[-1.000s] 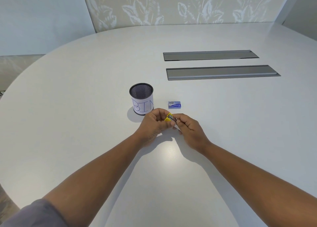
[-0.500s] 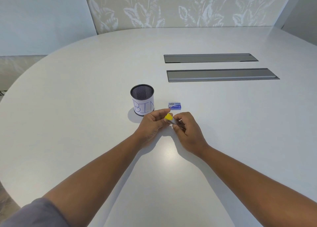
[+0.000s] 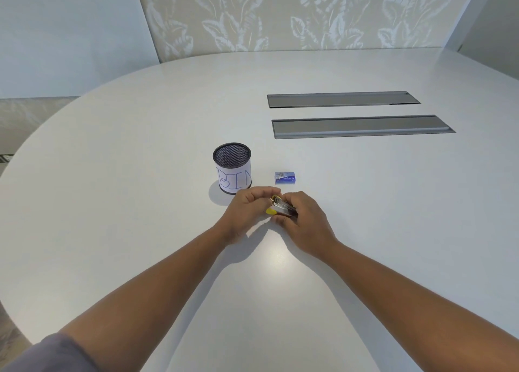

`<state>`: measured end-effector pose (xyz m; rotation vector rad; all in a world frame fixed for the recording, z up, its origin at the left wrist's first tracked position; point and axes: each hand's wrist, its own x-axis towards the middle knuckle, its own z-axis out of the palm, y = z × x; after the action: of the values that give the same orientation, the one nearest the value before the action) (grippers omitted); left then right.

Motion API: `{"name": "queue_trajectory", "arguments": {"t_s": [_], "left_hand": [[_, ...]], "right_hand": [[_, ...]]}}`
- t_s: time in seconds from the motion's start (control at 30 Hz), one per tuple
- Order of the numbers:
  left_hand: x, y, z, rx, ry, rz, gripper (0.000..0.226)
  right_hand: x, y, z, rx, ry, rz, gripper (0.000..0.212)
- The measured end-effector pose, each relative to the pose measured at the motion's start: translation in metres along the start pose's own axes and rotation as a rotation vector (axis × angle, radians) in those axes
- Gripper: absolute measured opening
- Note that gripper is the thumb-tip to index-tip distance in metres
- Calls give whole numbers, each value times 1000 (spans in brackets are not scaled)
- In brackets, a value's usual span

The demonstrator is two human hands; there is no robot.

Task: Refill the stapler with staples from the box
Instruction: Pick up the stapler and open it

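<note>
Stapler [image 3: 281,208] gripped between left hand [image 3: 247,211] and right hand [image 3: 304,221], long axis toward right hand. Box [image 3: 285,178] just beyond on counter [image 3: 393,203], toward far edge, nearer right hand.

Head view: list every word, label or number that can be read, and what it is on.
"BIN": handwritten in blue on the white paper round the mesh cup.
Staple box: blue label with print, too small to read.
Stapler, held in both hands: no text visible.
</note>
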<state>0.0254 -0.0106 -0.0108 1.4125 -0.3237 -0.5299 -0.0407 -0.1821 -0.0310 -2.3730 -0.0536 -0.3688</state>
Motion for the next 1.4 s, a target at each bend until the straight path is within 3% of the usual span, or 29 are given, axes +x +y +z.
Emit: {"name": "queue_trajectory", "arguments": {"t_s": [0.1, 0.23, 0.57, 1.4], "left_hand": [[-3, 5, -9, 424, -115, 36, 50], [-1, 7, -12, 647, -143, 98, 61], [-5, 2, -14, 550, -97, 174, 30], [-3, -2, -13, 615, -67, 185, 29]], "right_hand": [[1, 1, -1, -16, 12, -6, 39], [1, 2, 2, -29, 20, -38, 38], [3, 4, 2, -26, -8, -95, 15], [2, -3, -2, 14, 2, -76, 30]]}}
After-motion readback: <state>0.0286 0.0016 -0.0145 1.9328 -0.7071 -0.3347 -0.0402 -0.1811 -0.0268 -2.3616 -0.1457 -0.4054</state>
